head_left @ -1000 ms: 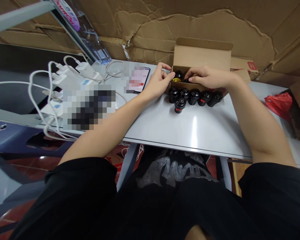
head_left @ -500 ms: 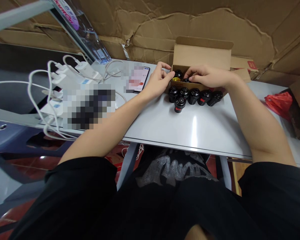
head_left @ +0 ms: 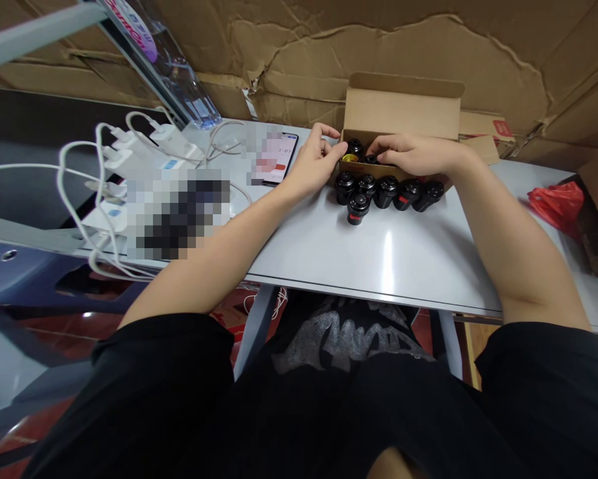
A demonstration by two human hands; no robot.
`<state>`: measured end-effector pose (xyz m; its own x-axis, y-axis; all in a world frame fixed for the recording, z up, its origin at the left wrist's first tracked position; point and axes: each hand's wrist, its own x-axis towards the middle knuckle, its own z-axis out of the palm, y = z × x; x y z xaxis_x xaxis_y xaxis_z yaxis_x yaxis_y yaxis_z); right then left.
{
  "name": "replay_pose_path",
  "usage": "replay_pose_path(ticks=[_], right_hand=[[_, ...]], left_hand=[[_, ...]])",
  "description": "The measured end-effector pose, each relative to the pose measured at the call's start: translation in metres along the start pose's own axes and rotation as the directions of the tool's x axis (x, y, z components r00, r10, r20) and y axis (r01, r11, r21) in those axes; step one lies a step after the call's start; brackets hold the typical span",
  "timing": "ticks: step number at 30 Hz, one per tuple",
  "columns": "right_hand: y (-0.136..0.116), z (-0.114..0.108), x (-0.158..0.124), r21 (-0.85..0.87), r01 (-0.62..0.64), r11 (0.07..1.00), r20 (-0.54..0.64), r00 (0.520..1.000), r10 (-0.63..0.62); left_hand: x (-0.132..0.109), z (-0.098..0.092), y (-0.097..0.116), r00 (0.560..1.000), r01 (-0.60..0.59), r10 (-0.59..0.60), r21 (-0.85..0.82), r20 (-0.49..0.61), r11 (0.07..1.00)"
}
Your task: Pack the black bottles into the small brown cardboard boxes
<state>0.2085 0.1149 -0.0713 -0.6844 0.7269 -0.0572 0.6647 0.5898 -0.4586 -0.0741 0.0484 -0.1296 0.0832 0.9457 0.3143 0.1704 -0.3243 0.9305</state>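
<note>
As left hand (head_left: 316, 163), right hand (head_left: 413, 154) overhang carton (head_left: 403, 110) | lamp sockets (head_left: 386, 191) alongside

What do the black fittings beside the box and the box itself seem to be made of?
The black cylindrical fittings look like moulded plastic, possibly bakelite: smooth, with a slight gloss where the light catches them. The yellow rim inside the box has a brassy metallic sheen, though it is small. The open box looks like matte brown cardboard, with creased, folded flaps.
</note>
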Motion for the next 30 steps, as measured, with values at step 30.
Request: replay_pose_path(ticks=[30], right_hand=[[-0.057, -0.021, -0.031, -0.221, -0.162, 0.962, -0.146, 0.981, 0.132]], left_hand=[[0.03, -0.009, -0.062, 0.999, 0.031, -0.03, 0.042, -0.03, 0.999]])
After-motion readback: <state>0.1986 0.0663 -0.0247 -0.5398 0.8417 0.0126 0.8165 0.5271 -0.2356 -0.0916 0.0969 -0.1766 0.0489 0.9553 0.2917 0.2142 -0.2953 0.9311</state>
